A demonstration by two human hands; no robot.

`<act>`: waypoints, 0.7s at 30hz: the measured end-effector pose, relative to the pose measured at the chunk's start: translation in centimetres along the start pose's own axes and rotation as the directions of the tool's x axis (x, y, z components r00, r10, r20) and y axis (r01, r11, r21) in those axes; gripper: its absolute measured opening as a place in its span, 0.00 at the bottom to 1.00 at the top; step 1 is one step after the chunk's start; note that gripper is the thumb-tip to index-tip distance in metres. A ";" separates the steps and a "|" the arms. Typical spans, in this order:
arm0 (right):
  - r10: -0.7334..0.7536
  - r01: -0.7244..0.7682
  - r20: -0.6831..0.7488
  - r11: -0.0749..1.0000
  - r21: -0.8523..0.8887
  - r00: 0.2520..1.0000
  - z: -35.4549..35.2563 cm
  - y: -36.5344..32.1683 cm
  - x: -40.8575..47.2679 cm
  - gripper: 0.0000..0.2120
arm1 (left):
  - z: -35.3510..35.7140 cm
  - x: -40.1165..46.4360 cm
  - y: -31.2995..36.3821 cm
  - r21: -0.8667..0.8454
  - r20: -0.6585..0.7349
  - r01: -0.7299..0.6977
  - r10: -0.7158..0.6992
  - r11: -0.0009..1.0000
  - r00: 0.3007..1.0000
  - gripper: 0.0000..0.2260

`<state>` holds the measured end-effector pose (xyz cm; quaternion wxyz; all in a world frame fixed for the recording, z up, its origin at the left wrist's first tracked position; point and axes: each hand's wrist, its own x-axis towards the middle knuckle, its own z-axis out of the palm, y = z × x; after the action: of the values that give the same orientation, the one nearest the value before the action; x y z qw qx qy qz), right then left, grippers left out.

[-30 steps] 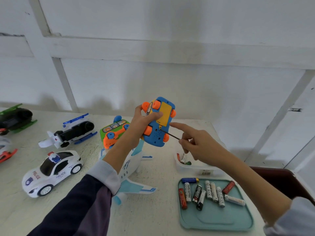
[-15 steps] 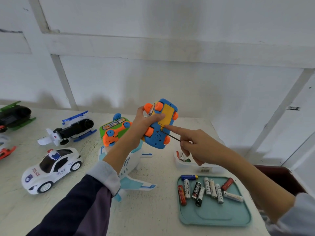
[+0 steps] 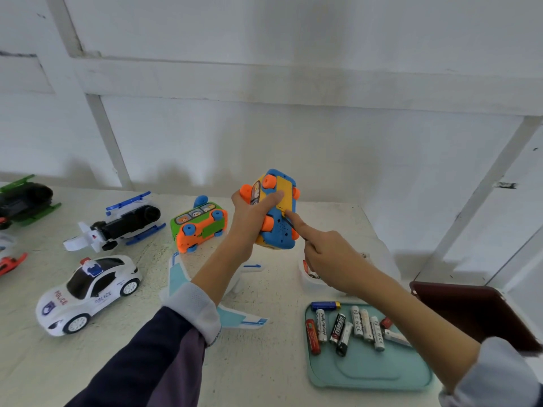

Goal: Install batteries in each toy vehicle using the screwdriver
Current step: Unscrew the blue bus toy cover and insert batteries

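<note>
My left hand grips a blue and yellow toy bus with orange wheels, raised above the table with its underside facing me. Its thumb lies across the yellow battery cover. My right hand holds a thin dark screwdriver in its curled fingers. Its straight index finger touches the lower edge of the yellow cover, and the shaft runs beside that finger. Several loose batteries lie on a teal tray at the lower right.
A green and orange toy bus lies on its side. A white airplane sits under my left forearm. A police car, a blue and white helicopter and a green one stand left. A small clear container and a dark red object are on the right.
My right index finger has moved left and up onto the bus underside, reaching the lower edge of the yellow cover. The left hand has kept the bus raised.
</note>
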<state>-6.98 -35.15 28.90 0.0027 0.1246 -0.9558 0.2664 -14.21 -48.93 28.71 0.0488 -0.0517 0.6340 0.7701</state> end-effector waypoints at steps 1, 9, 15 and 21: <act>-0.007 0.007 -0.015 1.000 -0.014 1.000 0.1 0.0 0.0 0.28 | 0.1 0.0 0.0 -0.016 0.002 0.018 -0.018 1.000 1.000 0.27; -0.041 0.021 -0.117 0.986 -0.167 0.992 0.4 0.8 0.2 0.26 | 0.6 0.1 -0.2 -0.068 0.028 0.104 -0.102 0.992 0.994 0.31; -0.034 -0.002 -0.137 0.966 -0.257 0.990 0.3 0.9 0.1 0.27 | 0.3 0.4 -0.2 -0.027 0.049 0.093 -0.092 0.995 0.995 0.31; -0.063 0.031 -0.114 0.964 -0.263 0.992 0.0 0.9 0.0 0.26 | -0.4 1.1 -0.4 0.024 0.054 0.060 -0.061 0.998 0.997 0.32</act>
<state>-7.16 -34.39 28.47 0.0833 0.1293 -0.9773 0.1455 -15.18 -49.28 28.06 0.0902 -0.0494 0.6391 0.7622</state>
